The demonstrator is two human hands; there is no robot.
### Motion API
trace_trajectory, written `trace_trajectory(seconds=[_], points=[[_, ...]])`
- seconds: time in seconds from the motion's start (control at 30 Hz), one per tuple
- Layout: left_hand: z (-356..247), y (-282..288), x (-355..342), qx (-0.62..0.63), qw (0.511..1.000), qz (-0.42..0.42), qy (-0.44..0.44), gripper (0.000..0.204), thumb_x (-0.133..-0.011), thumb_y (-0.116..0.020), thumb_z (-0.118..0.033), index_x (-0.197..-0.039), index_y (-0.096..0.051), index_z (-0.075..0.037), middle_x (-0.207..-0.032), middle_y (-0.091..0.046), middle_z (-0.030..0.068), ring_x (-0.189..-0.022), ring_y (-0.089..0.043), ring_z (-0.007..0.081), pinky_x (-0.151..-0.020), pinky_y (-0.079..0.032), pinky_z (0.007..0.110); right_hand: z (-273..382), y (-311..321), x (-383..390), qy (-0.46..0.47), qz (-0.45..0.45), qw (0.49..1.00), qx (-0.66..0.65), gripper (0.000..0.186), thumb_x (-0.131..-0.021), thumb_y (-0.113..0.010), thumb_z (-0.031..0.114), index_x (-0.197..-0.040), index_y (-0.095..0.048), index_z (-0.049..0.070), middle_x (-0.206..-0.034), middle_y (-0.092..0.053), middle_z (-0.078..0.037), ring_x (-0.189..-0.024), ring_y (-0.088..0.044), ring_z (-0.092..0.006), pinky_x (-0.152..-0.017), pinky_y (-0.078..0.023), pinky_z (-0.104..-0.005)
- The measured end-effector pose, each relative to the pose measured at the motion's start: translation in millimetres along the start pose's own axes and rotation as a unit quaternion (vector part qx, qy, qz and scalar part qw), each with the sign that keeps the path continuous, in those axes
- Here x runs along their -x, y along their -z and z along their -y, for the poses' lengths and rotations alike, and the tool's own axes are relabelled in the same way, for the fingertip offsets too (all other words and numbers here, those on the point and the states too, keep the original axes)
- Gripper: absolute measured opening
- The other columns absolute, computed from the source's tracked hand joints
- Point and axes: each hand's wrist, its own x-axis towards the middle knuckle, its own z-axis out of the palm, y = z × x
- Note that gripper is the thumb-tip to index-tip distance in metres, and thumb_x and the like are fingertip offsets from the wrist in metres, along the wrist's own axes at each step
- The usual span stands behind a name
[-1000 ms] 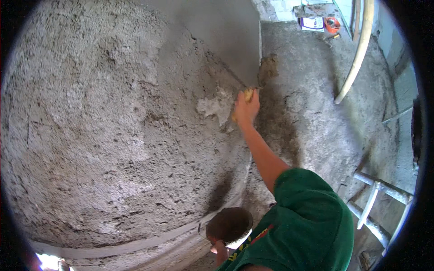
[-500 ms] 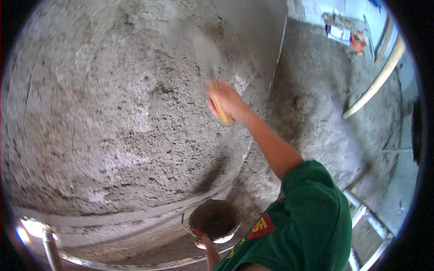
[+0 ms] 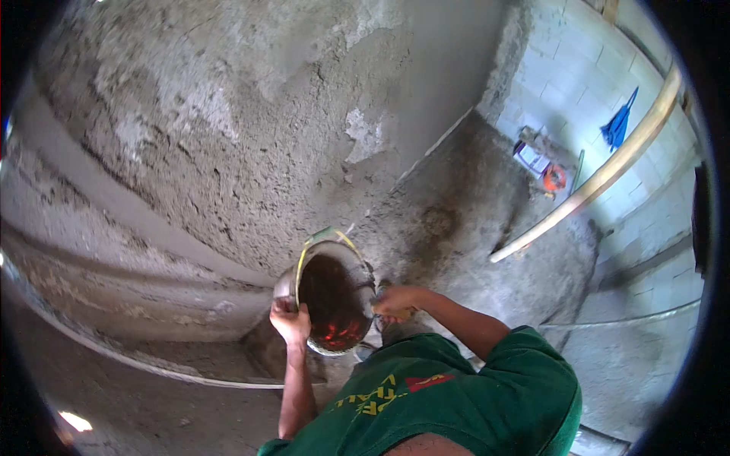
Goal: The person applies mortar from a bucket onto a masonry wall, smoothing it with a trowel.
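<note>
A round bucket [image 3: 332, 300] with a yellow-edged handle hangs tilted in front of my body, its inside dark with a reddish patch low down. My left hand [image 3: 291, 323] grips its left rim, thumb over the edge. At the opposite rim is my right hand [image 3: 397, 302], closed around the wooden handle of a trowel [image 3: 403, 313]. The trowel's blade can hardly be made out beside the bucket. Beyond the bucket rises a rough grey plastered wall [image 3: 228, 152], with a smoother strip at its right and a pale bare patch.
A long curved wooden pole [image 3: 601, 178] slants across the right side. Behind it, a white and purple package [image 3: 531, 159] and an orange roll [image 3: 554, 178] lie near a white block wall [image 3: 582, 76]. A blue cloth [image 3: 620, 125] hangs there.
My right hand has come down from the wall to the bucket with the trowel. The bucket has risen and tilted in my left hand. The view has turned toward the right.
</note>
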Motion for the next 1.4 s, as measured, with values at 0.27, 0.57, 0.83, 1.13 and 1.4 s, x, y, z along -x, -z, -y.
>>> trace_trajectory(seconds=[0.27, 0.57, 0.83, 1.13, 1.4], points=[[-115, -12, -3, 0.000, 0.985, 0.114, -0.130, 0.018, -0.065, -0.068, 0.001, -0.074, -0.053, -0.003, -0.062, -0.048, -0.0040, -0.056, -0.042, 0.0050, -0.048, -0.036, 0.025, 35, -118, 33, 0.234, -0.305, 0.817, 0.430, 0.041, -0.079, -0.053, 0.012, -0.120, -0.053, 0.011, -0.077, -0.064, -0.023, -0.074, -0.063, -0.0412, -0.064, -0.050, -0.0497], [-170, -29, -4, 0.026, 0.978, 0.083, -0.191, 0.021, -0.065, -0.067, 0.002, -0.080, -0.054, -0.001, -0.074, -0.057, 0.0006, -0.068, -0.052, 0.0062, -0.063, -0.043, 0.022, 31, -62, 58, 0.192, -0.369, 0.796, 0.440, 0.052, -0.080, -0.046, 0.001, -0.132, -0.046, 0.013, -0.078, -0.063, -0.022, -0.068, -0.062, -0.0399, -0.063, -0.052, -0.0499], [-164, -60, 9, 0.016, 0.976, 0.064, -0.209, 0.018, -0.068, -0.064, 0.006, -0.079, -0.051, -0.001, -0.070, -0.054, -0.0012, -0.060, -0.047, 0.0032, -0.056, -0.039, 0.020, 41, -24, 45, 0.230, -0.442, 0.732, 0.465, 0.053, -0.081, -0.046, 0.001, -0.134, -0.040, 0.000, -0.078, -0.063, -0.021, -0.066, -0.064, -0.0341, -0.060, -0.053, -0.0440], [-143, -91, 13, 0.036, 0.981, 0.008, -0.189, 0.020, -0.068, -0.065, 0.007, -0.081, -0.053, -0.001, -0.073, -0.055, 0.0003, -0.069, -0.051, 0.0061, -0.065, -0.042, 0.021, -49, -8, 38, 0.378, -0.419, 0.733, 0.380, 0.023, -0.084, -0.054, 0.017, -0.099, -0.058, 0.001, -0.074, -0.066, -0.018, -0.068, -0.065, -0.0355, -0.061, -0.053, -0.0422], [-146, -83, 18, 0.058, 0.964, 0.057, -0.253, 0.021, -0.068, -0.065, 0.008, -0.077, -0.050, -0.004, -0.065, -0.047, -0.0038, -0.056, -0.039, 0.0017, -0.052, -0.032, 0.019, 2, 10, 52, 0.203, -0.431, 0.723, 0.500, 0.025, -0.089, -0.051, 0.022, -0.097, -0.059, 0.000, -0.068, -0.062, -0.018, -0.066, -0.064, -0.0287, -0.062, -0.054, -0.0442]])
